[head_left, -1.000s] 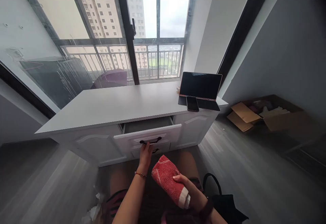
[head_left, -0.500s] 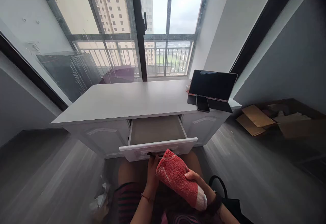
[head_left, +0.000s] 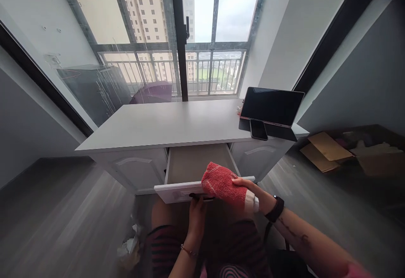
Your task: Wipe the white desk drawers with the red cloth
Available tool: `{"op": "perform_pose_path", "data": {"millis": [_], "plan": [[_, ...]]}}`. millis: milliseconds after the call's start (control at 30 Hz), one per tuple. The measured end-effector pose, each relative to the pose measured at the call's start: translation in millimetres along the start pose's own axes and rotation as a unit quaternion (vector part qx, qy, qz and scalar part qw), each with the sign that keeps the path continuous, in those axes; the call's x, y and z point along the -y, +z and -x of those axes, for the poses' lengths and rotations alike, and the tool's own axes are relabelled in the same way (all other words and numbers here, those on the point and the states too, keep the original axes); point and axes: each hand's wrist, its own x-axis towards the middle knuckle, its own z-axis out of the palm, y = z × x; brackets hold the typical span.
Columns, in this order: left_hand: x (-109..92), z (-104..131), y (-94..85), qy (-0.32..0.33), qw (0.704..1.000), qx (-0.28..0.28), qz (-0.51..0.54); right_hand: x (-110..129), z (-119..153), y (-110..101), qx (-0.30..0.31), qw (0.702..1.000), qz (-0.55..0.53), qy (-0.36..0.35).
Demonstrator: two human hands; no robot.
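Note:
In my right hand (head_left: 253, 189) is a folded red towel (head_left: 224, 185) with pale lines and a white end, my thumb lying on top of it. The towel is over the front edge of the pulled-out drawer (head_left: 193, 164), whose visible inside is bare. My left hand (head_left: 198, 212) is at the drawer's dark handle (head_left: 205, 197), fingers hooked on it from below. The towel partly covers the right side of the drawer front.
A tablet (head_left: 272, 106) stands on the white desk (head_left: 171, 122) at the right, with a phone (head_left: 258, 130) before it. An open cardboard box (head_left: 329, 147) lies on the floor at right. A black bag (head_left: 287, 261) is by my right leg; crumpled scraps (head_left: 128, 246) lie at left.
My right hand has lifted the towel up and forward from over my lap to the drawer's front edge. My left hand stays at the handle. The view has shifted slightly.

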Motion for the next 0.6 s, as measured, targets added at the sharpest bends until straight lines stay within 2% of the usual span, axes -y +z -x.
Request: {"op": "perform_pose_path", "data": {"millis": [67,133,233,333,433,533,600], "plan": [[2,2,-1.4,0.003,1.000,-0.006,0.008,21,-11,2,0.008,0.999,0.017,0.036],[4,5,-2.5,0.005,1.000,-0.018,0.010,38,-28,5,0.041,0.997,0.028,0.052],[5,11,-2.8,0.000,0.999,-0.041,0.014,51,-64,12,0.088,0.990,0.066,0.088],[6,15,-1.8,-0.006,0.998,-0.065,0.013,44,-106,22,0.107,0.971,0.139,0.164],[7,17,-1.1,-0.005,0.997,-0.080,0.010,25,-139,31,0.086,0.949,0.223,0.205],[8,17,-1.7,-0.002,0.997,-0.082,0.005,9,-155,35,0.094,0.928,0.285,0.223],[8,17,-2.8,-0.002,0.996,-0.089,0.003,6,-157,34,0.133,0.920,0.296,0.220]]}}
